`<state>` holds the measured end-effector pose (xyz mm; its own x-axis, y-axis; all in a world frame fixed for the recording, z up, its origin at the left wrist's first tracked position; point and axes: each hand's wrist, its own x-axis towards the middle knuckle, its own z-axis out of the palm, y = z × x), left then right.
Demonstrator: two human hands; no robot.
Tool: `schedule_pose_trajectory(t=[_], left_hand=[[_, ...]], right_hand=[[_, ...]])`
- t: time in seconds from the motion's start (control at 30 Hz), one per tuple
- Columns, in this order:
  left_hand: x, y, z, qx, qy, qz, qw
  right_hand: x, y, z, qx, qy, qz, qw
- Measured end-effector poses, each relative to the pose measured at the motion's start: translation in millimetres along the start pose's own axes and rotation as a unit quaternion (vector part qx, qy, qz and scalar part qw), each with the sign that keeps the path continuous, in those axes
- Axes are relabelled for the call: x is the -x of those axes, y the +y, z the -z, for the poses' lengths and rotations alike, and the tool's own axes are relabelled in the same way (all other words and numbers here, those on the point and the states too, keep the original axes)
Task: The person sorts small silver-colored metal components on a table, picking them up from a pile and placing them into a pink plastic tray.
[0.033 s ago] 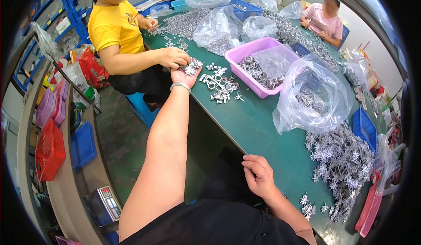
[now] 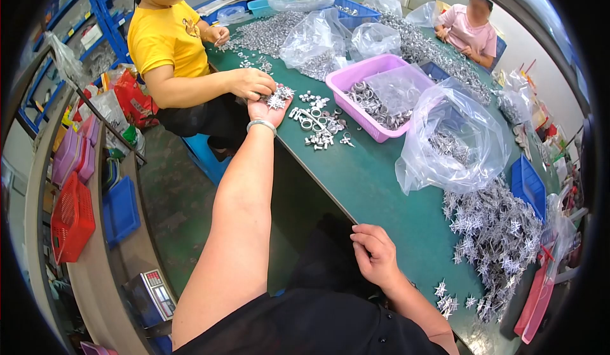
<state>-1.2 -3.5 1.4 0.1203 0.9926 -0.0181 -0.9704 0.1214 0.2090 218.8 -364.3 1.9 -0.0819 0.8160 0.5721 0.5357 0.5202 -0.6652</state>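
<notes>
My left hand [image 2: 284, 111], palm up at the table's edge, carries a small heap of spiky silver metal pieces [image 2: 277, 98]. A co-worker's hand [image 2: 254, 84] reaches over it from the left, touching the pieces and hiding most of my fingers. A bangle is on my left wrist. My right hand [image 2: 375, 253] is loosely closed against the near table edge, its fingers curled and nothing visible in them. Right of it lies a large pile of similar spiky metal pieces [image 2: 492, 240]. Ring-shaped and small silver parts [image 2: 318, 123] lie just beyond my left hand.
On the green table [image 2: 375, 190] stand a purple basket [image 2: 366, 70] of metal parts, a clear plastic bag [image 2: 416, 155] and a blue tray [image 2: 528, 186]. The co-worker in yellow sits at the left; another person in pink sits far right. Left shelves hold a red basket [image 2: 72, 218] and a scale [image 2: 157, 294].
</notes>
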Motion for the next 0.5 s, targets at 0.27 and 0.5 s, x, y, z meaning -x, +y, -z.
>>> schedule_pose_trajectory(t=[0.27, 0.5], left_hand=[[11.7, -2.3, -14.1, -0.012, 0.053, 0.025, 0.998], [12.0, -2.5, -12.4, -0.02, 0.043, 0.016, 0.999]], right_hand=[[-2.1, -2.9, -3.4, 0.005, 0.01, 0.003, 1.0], [-2.7, -2.9, -2.9, 0.006, 0.006, 0.004, 1.0]])
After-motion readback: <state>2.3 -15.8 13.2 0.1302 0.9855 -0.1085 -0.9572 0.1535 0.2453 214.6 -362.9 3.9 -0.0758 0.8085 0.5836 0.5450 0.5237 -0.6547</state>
